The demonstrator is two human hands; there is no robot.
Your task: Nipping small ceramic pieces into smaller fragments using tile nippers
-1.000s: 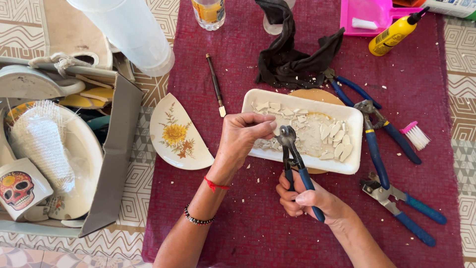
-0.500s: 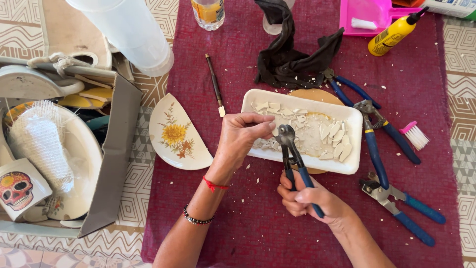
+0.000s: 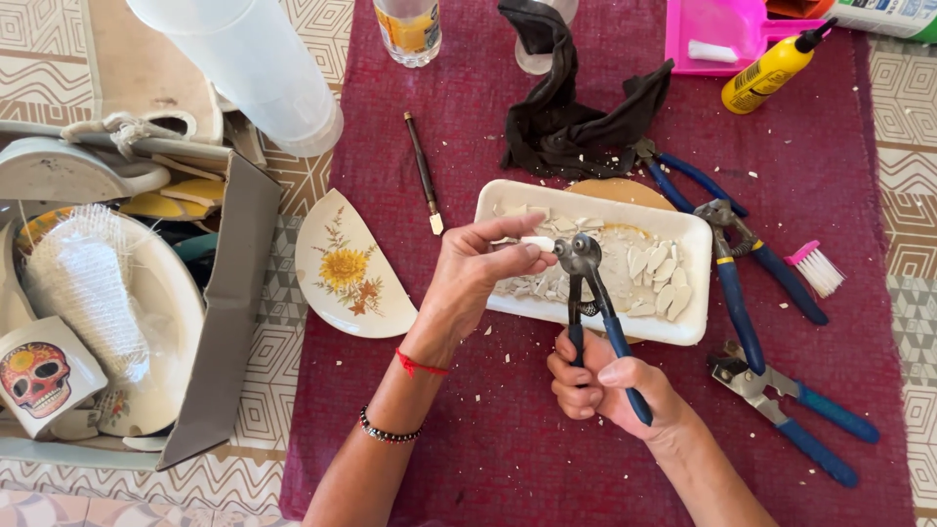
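Note:
My left hand (image 3: 478,268) pinches a small white ceramic piece (image 3: 538,243) between thumb and fingers, above a white rectangular tray (image 3: 695,283). My right hand (image 3: 605,383) grips the blue handles of wheeled tile nippers (image 3: 589,293), whose round jaws sit at the right end of the piece. The tray holds several pale ceramic chips. A broken half plate with a yellow flower (image 3: 347,266) lies on the maroon cloth to the left of my left hand.
Three more blue-handled nippers (image 3: 737,293) (image 3: 791,415) (image 3: 683,176) lie right of the tray. A glass cutter (image 3: 424,171), black cloth (image 3: 566,117), yellow glue bottle (image 3: 771,70), pink dustpan (image 3: 717,29) and small pink brush (image 3: 815,268) surround it. A cardboard box (image 3: 234,293) of crockery stands left.
Both hands stay over the tray. The nipper jaws and the ceramic piece have shifted only slightly; the grip looks the same.

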